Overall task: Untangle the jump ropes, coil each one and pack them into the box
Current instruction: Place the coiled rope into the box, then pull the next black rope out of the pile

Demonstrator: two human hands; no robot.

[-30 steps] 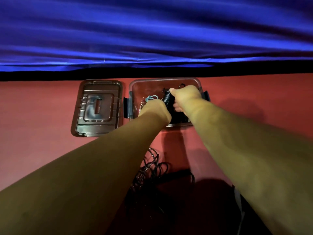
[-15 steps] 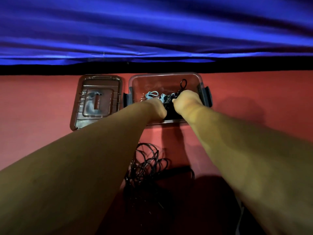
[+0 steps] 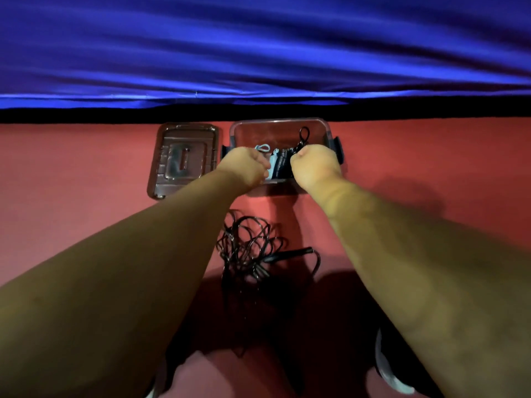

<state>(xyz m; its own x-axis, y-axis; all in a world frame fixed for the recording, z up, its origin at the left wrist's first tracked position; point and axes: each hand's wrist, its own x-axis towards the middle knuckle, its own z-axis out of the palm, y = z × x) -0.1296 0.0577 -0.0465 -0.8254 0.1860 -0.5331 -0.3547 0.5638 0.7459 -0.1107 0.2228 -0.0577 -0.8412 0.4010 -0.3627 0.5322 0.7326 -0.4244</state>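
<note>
A clear plastic box (image 3: 280, 123) with dark side latches stands at the far middle of the red surface. Inside it, a coiled light blue jump rope (image 3: 273, 161) lies beside a coiled black jump rope (image 3: 283, 165). My left hand (image 3: 244, 165) is in the box at the left, its curled fingers on the blue coil. On the right, my right hand (image 3: 314, 165) is fisted against the black coil, and a black loop (image 3: 304, 134) sticks up past its thumb. A tangled black jump rope (image 3: 250, 245) lies on the surface between my forearms.
The box's clear lid (image 3: 184, 159) lies flat just left of the box. A blue satin curtain (image 3: 258, 53) hangs behind the red surface. Two shoes (image 3: 390, 372) show at the bottom edge.
Both hands have sunk lower into the box and moved apart, uncovering the blue and black coils between them. The black coil has gone from lifted to lying in the box.
</note>
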